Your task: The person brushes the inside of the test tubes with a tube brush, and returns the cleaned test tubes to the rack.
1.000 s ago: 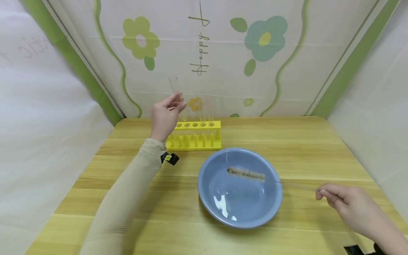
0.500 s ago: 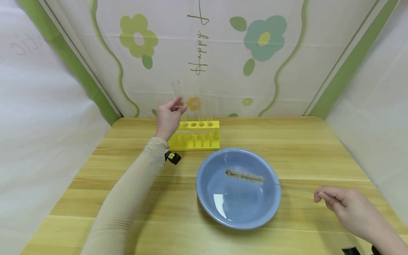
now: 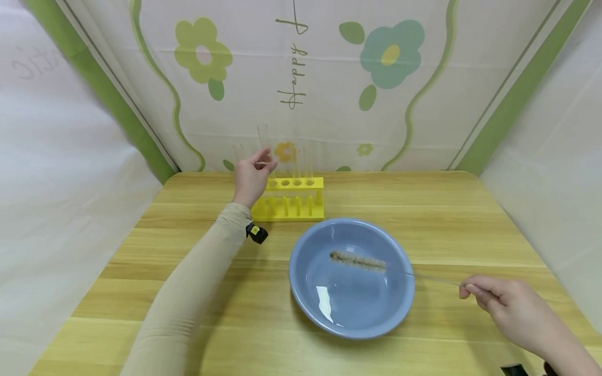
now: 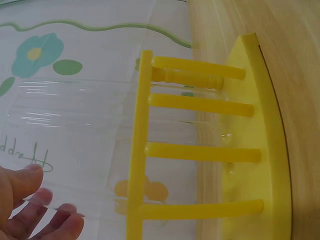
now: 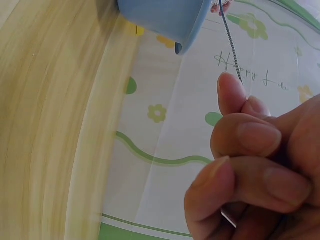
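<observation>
Fingertips of my left hand (image 3: 254, 177) (image 4: 35, 210) pinch a clear glass test tube (image 3: 264, 137), which leans slightly over the yellow rack (image 3: 291, 218) (image 4: 275, 150). Its lower end is at the rack's top bar; how deep it sits I cannot tell. Other clear tubes (image 3: 309, 162) stand in the rack, two at its right end and at least one behind my left hand. The thumb and index finger of my right hand (image 3: 522, 308) (image 5: 260, 160) pinch the thin twisted wire handle (image 5: 231, 42) of a brush, whose bristles (image 3: 357, 260) hang over the basin.
A blue basin (image 3: 352, 326) (image 5: 165, 17) with shiny liquid stands in front of and right of the rack, on a wooden table (image 3: 447, 209). Behind the table hangs a printed curtain (image 3: 320, 68), with pale fabric walls at both sides.
My left hand has moved right and down with the tube, bringing its lower end to the rack. My right hand and the brush have shifted slightly left.
</observation>
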Available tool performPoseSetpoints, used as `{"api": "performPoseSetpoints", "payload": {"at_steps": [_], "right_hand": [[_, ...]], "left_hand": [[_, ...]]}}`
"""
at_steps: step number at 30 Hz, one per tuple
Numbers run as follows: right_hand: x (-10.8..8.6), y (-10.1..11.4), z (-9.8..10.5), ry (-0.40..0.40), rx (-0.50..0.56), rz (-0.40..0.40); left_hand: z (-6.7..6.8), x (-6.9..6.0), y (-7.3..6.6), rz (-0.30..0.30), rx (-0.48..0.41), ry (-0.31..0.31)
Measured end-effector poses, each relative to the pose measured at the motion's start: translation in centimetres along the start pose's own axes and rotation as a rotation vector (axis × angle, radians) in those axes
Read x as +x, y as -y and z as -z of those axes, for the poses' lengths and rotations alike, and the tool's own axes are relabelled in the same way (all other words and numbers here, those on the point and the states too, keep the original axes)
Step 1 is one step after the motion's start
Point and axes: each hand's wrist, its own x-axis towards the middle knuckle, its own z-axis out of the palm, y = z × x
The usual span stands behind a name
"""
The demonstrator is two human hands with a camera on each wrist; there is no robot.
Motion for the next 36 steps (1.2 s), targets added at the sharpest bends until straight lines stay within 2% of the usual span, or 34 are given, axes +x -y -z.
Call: {"api": "performPoseSetpoints", "payload": {"at_steps": [6,12,22,36], "right_hand": [[0.1,0.1,-0.1,-0.012,-0.018,0.028],[0.2,0.1,-0.1,0.004,-0.012,0.015],[0.2,0.3,-0.4,0.013,-0.015,0.009],[0.3,0.5,-0.6,-0.009,-0.001,0.035]], "left_hand": [[-0.4,0.1,1.0,0.015,0.007,0.015],[-0.7,0.1,1.9,0.041,0.018,0.02],[-1.1,-0.5,2.4,0.044,0.023,0.032],[-1.5,-0.6,3.2,0.035,0.11,0.023]]}}
